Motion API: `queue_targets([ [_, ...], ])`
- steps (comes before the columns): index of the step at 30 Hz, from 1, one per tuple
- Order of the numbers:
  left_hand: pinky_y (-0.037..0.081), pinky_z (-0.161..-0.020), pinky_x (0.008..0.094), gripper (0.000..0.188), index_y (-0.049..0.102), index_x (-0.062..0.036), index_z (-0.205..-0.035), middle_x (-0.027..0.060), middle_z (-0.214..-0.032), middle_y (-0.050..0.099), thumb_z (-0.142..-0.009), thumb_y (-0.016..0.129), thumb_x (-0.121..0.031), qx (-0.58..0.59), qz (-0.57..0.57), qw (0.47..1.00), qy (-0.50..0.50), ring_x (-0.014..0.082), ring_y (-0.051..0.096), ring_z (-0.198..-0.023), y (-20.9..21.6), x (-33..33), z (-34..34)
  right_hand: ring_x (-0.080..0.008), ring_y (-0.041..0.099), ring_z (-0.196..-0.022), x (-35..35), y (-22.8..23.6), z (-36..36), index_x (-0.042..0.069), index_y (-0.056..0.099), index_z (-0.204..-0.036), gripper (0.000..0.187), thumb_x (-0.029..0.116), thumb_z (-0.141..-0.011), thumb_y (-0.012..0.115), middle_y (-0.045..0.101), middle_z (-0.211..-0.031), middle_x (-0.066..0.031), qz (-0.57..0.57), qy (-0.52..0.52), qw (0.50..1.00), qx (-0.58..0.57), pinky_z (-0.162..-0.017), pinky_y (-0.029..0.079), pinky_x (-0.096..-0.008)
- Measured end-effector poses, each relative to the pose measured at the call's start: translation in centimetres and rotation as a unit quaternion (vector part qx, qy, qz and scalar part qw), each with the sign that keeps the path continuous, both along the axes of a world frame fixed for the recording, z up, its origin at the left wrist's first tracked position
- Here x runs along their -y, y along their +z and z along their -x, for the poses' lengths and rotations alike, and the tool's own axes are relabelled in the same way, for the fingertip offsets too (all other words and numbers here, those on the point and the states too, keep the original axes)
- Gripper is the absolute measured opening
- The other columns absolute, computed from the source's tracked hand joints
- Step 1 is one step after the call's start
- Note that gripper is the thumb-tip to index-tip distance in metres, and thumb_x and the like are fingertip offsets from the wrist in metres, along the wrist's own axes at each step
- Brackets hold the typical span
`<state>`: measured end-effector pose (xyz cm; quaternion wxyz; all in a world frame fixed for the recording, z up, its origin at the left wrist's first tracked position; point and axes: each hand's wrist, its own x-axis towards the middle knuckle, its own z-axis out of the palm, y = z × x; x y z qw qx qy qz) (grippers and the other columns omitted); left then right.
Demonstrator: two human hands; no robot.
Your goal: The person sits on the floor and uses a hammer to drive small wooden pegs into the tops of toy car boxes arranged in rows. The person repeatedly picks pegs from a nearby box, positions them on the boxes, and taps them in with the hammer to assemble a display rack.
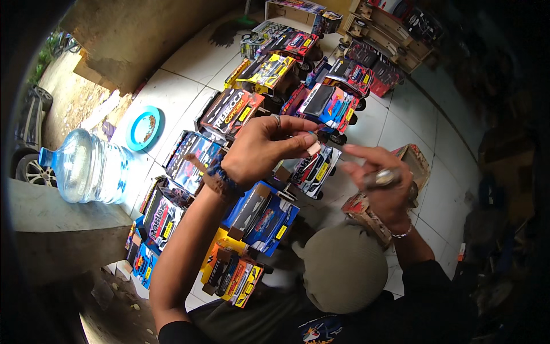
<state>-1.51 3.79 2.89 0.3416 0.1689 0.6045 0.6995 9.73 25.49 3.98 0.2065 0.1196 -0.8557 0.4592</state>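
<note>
in the head view, the left hand (258,146) pinches a small pale piece (314,148) between thumb and fingertips, above the rows of toy trucks (263,221). the right hand (387,192) curls around a shiny metal object (382,178), too blurred to identify, with its forefinger reaching toward the left hand. behind and beneath the right hand sits an open printed box (358,211), reddish outside; its contents are mostly hidden. over on the left, a round dish (132,131) with a teal rim holds scattered brown bits (150,123) on the tiled floor (177,89). near it, a clear bluish water jug (91,166) points its neck leftward; whether there is liquid inside, i cannot tell. the trucks carry bright, boxy printed bodies.
</note>
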Motion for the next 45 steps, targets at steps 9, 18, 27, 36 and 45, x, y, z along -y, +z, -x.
queue_targets([
  [9, 0.057, -0.088, 0.0262, 0.037, 0.064, 0.0039, -0.121, 0.0082, -0.106, 0.072, -0.093, 0.072, -0.018, -0.017, 0.033, 0.999, -0.004, 0.0125, 0.069, -0.095, -3.7, -1.5, 2.8, 0.0000, 0.045, -0.057, -6.6, 1.2, 1.0, 0.003, 0.066, -0.107, 0.017, 0.013, -0.094, 0.071, 0.065, -0.091, -0.0012, 0.286, -0.185, 0.936, 0.090, -0.046, 0.031, -0.0179],
  [18, 0.056, -0.088, 0.0260, 0.036, 0.063, 0.0025, -0.122, 0.0073, -0.106, 0.071, -0.093, 0.072, -0.017, -0.008, 0.058, 0.998, 0.032, 0.0112, 0.068, -0.096, -5.5, -2.3, 3.2, 0.0034, 0.026, -0.054, -12.5, 3.6, 4.5, 0.008, 0.059, -0.110, 0.040, 0.041, -0.092, 0.072, 0.032, -0.070, 0.0081, 0.432, -0.150, 0.883, 0.109, -0.042, 0.022, -0.0154],
  [27, 0.056, -0.081, 0.0235, 0.024, 0.066, 0.0025, -0.110, 0.0058, -0.097, 0.072, -0.091, 0.074, -0.011, -0.002, 0.046, 0.997, 0.057, 0.0097, 0.068, -0.087, -5.4, -2.7, 3.1, 0.0012, 0.029, -0.053, -15.4, 1.5, 6.7, 0.007, 0.059, -0.103, 0.028, 0.028, -0.093, 0.073, 0.037, -0.069, 0.0063, 0.589, -0.095, 0.790, 0.141, -0.041, 0.022, -0.0140],
  [36, 0.056, -0.078, 0.0231, 0.020, 0.066, 0.0012, -0.106, 0.0053, -0.095, 0.072, -0.091, 0.073, -0.009, 0.030, 0.031, 0.997, 0.058, 0.0091, 0.067, -0.084, -5.9, -2.7, 3.1, 0.0003, 0.033, -0.059, -8.8, -2.0, 2.5, 0.010, 0.038, -0.144, 0.041, 0.027, -0.107, 0.046, 0.035, -0.071, 0.0058, 0.527, -0.075, 0.828, 0.176, -0.053, 0.039, -0.0176],
  [45, 0.054, -0.081, 0.0233, 0.025, 0.063, 0.0001, -0.113, 0.0046, -0.101, 0.070, -0.094, 0.071, -0.014, 0.017, 0.037, 0.998, 0.050, 0.0090, 0.065, -0.089, -5.8, -2.4, 3.2, -0.0001, 0.022, -0.050, -4.7, -1.9, -0.3, 0.014, 0.009, -0.159, 0.060, 0.033, -0.109, 0.036, 0.032, -0.067, 0.0062, 0.488, -0.010, 0.842, 0.230, -0.043, 0.034, -0.0144],
])
